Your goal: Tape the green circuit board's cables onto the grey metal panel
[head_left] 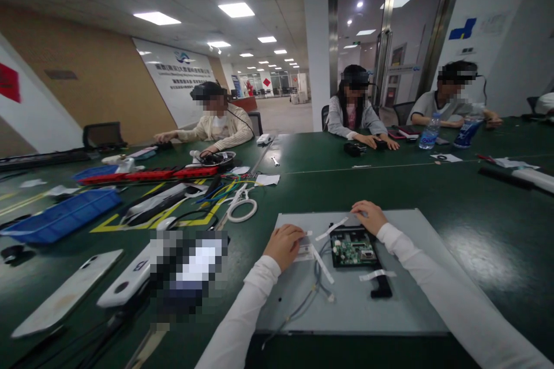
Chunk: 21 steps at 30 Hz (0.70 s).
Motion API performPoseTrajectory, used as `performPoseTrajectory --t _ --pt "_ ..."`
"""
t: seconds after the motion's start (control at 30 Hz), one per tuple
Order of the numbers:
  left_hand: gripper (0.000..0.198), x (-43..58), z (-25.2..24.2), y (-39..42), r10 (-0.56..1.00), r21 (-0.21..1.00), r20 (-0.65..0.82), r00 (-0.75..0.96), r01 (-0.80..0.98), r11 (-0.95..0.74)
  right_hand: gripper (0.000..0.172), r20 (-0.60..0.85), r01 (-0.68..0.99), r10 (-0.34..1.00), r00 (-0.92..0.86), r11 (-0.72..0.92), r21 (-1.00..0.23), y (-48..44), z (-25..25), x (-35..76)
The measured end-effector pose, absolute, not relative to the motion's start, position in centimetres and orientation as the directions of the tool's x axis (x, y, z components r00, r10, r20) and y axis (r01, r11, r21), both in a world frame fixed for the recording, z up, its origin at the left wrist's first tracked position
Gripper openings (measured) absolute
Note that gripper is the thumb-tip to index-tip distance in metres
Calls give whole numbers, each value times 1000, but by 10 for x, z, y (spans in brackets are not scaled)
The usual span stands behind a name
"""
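Note:
A flat grey panel lies on the table before me. On it sits a green circuit board in a black frame, with a black arm reaching toward me. White tape strips cross the panel left of the board, and another tape strip lies over the black arm. A thin grey cable trails toward the front edge. My left hand rests left of the board, fingers bent together by a small white piece. My right hand is at the frame's far edge, fingers curled; their tips are unclear.
Left of the panel are a phone, white devices, a white cable coil and a blue tray. Across the table sit several people with head cameras. Bottles stand at the far right.

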<state>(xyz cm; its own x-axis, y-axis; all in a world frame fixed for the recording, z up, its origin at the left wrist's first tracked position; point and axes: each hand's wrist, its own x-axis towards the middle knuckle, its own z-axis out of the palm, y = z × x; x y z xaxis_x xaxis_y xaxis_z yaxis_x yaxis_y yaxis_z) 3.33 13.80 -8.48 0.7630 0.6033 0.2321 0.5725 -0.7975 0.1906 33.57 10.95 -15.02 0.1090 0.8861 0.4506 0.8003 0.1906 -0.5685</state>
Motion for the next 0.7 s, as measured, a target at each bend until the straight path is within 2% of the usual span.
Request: performPoseTrajectory --t 0.17,0.4,0.53,0.7 --pt "32 23 -88 126 567 202 212 796 532 -823 21 428 808 898 105 175 -563 89 -144 344" --pt "45 33 -80 101 450 160 135 883 428 -889 24 389 879 920 57 138 -456 40 -152 371" --pt "56 38 -87 98 471 144 113 875 455 -879 28 375 900 927 23 144 -411 25 -150 375" --pt "55 39 -98 103 502 138 121 856 487 -863 41 326 915 942 -79 199 -352 15 -143 379"
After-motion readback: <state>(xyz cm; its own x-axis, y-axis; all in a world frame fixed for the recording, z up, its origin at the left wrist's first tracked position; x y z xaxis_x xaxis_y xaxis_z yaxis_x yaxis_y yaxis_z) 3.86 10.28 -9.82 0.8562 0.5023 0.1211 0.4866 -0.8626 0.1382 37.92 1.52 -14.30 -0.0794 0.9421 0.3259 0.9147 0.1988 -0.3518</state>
